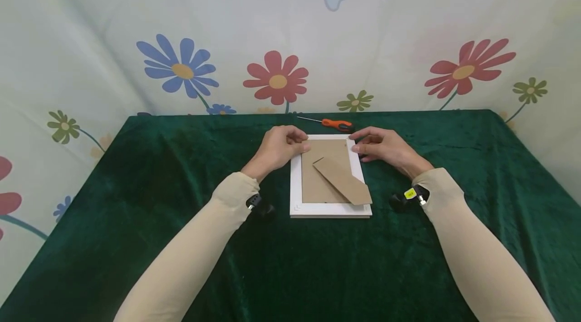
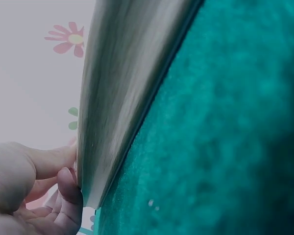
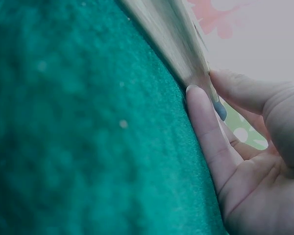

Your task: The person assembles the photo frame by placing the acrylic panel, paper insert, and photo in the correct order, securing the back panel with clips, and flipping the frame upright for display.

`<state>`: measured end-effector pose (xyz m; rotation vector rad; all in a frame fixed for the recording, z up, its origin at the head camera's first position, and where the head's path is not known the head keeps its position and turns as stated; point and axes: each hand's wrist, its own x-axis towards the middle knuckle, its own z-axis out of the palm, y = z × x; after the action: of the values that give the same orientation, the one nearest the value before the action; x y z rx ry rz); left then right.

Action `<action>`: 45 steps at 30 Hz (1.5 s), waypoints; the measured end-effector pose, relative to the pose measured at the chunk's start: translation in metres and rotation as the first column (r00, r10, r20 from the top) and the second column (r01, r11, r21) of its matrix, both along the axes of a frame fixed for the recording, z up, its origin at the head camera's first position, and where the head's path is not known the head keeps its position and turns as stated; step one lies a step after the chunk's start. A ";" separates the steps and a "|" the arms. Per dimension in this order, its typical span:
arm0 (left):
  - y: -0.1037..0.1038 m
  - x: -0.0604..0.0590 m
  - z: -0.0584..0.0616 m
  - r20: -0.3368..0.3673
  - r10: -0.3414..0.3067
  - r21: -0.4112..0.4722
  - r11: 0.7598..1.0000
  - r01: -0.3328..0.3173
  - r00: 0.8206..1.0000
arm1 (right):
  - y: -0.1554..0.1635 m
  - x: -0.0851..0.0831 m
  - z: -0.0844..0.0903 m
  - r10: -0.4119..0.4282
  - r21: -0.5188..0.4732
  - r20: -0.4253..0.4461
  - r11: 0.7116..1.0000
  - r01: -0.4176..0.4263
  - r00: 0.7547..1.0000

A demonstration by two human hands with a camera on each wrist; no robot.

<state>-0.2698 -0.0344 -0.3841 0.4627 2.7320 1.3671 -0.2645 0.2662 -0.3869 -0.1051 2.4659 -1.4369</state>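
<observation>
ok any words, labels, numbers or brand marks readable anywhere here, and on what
None can be read.
Yellow sticker on the right wrist camera: dark marks, too small to read.
Frame, its cardboard back and screwdriver: no text shows.
Backdrop: only printed flowers and a butterfly, no words.
Wrist views: blurred, no text.

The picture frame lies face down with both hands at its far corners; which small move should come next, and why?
Probably lift the far edge: both hands, left hand and right hand, already pinch the picture frame there, and the screwdriver lies untouched beyond.
</observation>
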 end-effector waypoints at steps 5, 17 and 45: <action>0.000 -0.001 0.002 0.006 -0.014 -0.022 1.000 0.014 1.000 | 0.000 0.000 -0.001 -0.004 0.002 -0.010 1.000 0.004 1.000; 0.000 0.001 0.005 -0.037 -0.052 -0.072 0.996 0.049 0.998 | -0.001 0.001 0.003 -0.004 -0.018 0.012 1.000 0.004 1.000; 0.003 -0.001 0.002 -0.052 -0.061 -0.113 0.992 0.055 0.997 | -0.004 0.000 0.002 -0.003 0.015 -0.006 1.000 0.003 1.000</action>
<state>-0.2704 -0.0315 -0.3825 0.5760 2.7962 1.1986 -0.2647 0.2623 -0.3851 -0.1030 2.4825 -1.4213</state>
